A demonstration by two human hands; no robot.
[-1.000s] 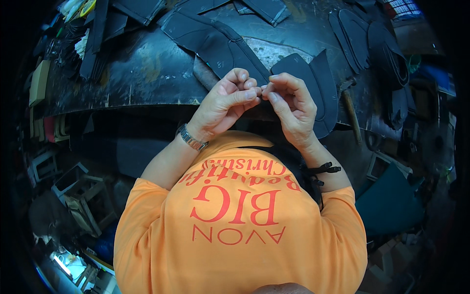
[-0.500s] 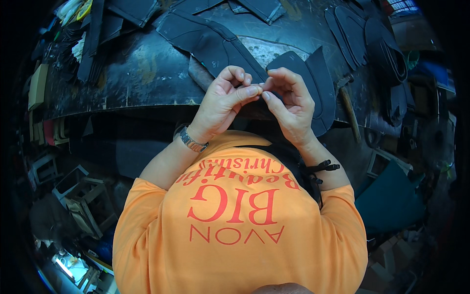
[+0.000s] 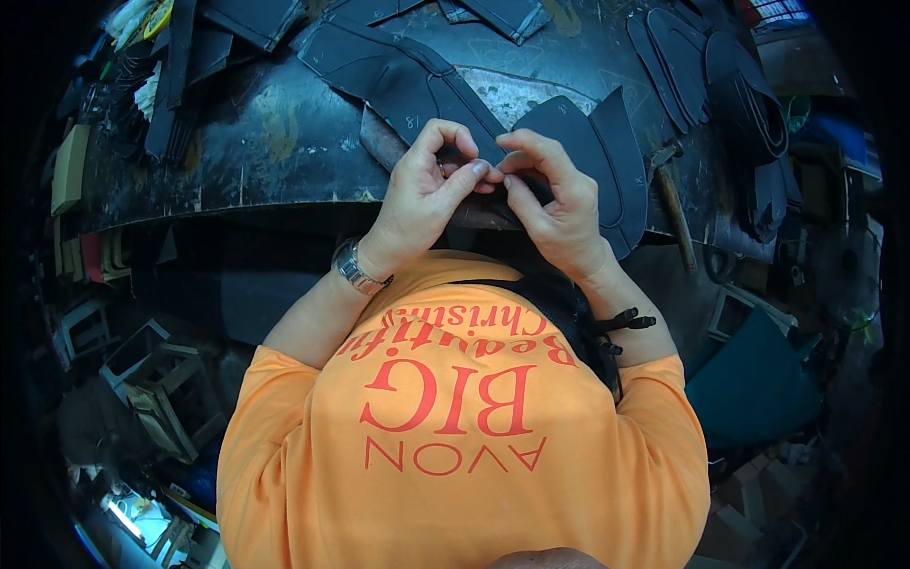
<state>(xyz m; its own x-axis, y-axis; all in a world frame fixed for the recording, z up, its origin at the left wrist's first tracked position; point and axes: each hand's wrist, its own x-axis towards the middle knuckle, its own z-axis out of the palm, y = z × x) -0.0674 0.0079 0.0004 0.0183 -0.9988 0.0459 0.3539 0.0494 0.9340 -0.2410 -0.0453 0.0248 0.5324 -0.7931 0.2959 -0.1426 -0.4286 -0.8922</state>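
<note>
Both hands meet above the near edge of the dark worktable (image 3: 275,142). Thumb and fingertips of my left hand (image 3: 435,182) are pinched together, and whatever they hold is too small to make out. My right hand (image 3: 553,194) is also in a pinch, its thumb and index fingertip almost touching the left fingertips. Beyond the hands lies a black sheet piece with stitched seams (image 3: 393,81). A second black curved piece (image 3: 611,171) rests beside my right hand. Between the two shows a worn grey metal plate (image 3: 517,92), partly covered.
A wooden-handled hammer (image 3: 675,213) lies at the table's right edge. Farther right are black flat pieces (image 3: 664,71) and a rolled black strip (image 3: 749,104). Black cut pieces (image 3: 175,104) pile up at the far left. Wooden stools (image 3: 175,398) stand below left, and a teal sheet (image 3: 754,379) hangs right.
My left fingers have curled more and shifted slightly left. My right hand has moved a little left too, with the fingertips still close together.
</note>
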